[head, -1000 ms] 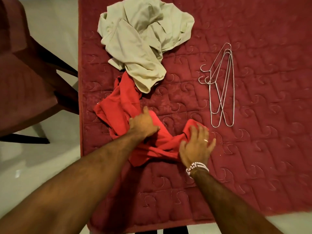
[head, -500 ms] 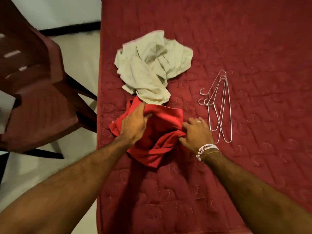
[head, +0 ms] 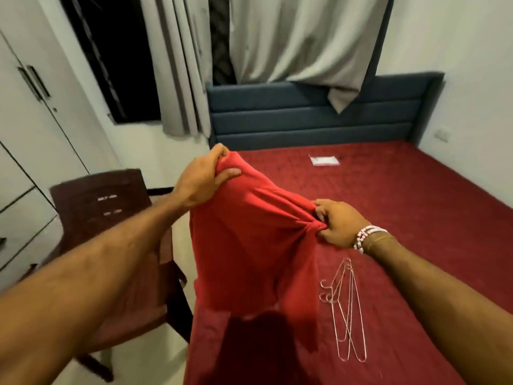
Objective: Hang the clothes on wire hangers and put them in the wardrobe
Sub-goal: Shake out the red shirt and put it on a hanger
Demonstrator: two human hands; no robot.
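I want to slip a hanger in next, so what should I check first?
1. Left hand grip on red garment: ok.
2. Right hand grip: ok, pinching bunched cloth.
3. Cloth untwisted: not ok, gathered into a twist.
4. Neck opening found: cannot tell.
5. Wire hangers lying near on bed: ok.
6. Wardrobe doors open: not ok, shut.
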